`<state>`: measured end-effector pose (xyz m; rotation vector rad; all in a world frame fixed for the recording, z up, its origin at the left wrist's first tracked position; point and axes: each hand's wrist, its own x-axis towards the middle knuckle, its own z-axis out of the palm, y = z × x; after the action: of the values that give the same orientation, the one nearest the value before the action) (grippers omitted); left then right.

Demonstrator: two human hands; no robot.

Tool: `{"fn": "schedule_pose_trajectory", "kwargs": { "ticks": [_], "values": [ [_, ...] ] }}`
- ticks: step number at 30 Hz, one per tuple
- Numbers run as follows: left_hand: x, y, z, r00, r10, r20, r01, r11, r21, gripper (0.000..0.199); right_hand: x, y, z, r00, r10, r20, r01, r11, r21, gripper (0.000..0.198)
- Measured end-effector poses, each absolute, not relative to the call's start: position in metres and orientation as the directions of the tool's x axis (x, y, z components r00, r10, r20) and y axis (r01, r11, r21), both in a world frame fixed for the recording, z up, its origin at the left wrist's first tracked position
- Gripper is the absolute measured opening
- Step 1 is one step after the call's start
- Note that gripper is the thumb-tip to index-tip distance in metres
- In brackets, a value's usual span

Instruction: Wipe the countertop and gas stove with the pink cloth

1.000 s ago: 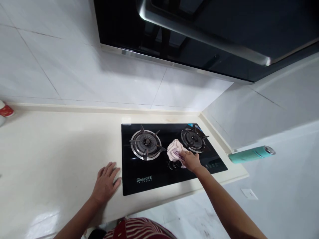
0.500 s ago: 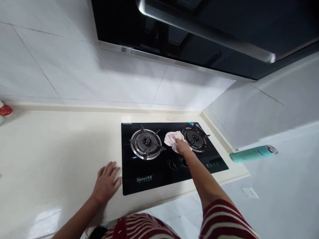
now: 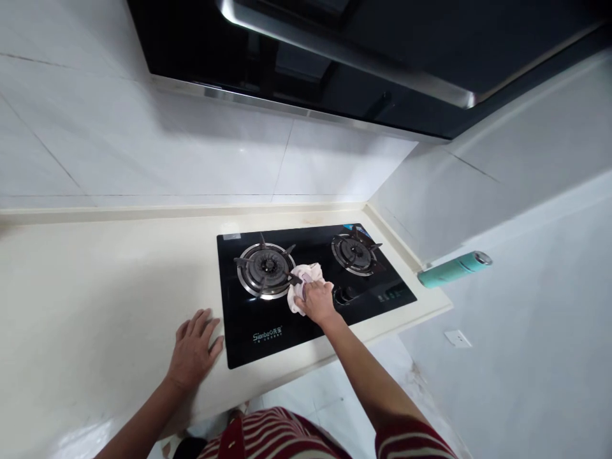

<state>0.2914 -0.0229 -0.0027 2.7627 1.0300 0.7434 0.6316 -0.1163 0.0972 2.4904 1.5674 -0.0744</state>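
My right hand presses a crumpled pale pink cloth onto the black glass gas stove. The cloth lies just right of the left burner, touching one arm of its pan support. A control knob shows beside my right wrist, and the other knob is hidden. Further right is the second burner. My left hand rests flat on the cream countertop, fingers apart and holding nothing, close to the stove's left edge.
A black range hood hangs over the stove, in front of the tiled wall. At the counter's right end stands a turquoise cylinder with a silver top. A wall socket sits lower right.
My right hand has moved the cloth left and nearer to me, from beside the right burner to the left burner's side. The view has shifted right. My left hand stays on the counter.
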Motion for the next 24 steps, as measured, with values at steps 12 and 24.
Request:
{"fn": "schedule_pose_trajectory", "kwargs": {
  "ticks": [12,24],
  "values": [
    [0.290,-0.022,-0.002,0.674,0.635,0.377,0.587,-0.771,0.249,0.034,0.606,-0.223,0.066,0.488,0.849,-0.203,0.868,-0.497,0.009,0.038],
    [0.290,-0.023,0.003,0.678,0.643,0.357,0.585,-0.766,0.268,0.033,0.791,-0.295,0.113,0.869,0.451,-0.206,0.483,-0.864,0.145,0.066]
  ]
}}
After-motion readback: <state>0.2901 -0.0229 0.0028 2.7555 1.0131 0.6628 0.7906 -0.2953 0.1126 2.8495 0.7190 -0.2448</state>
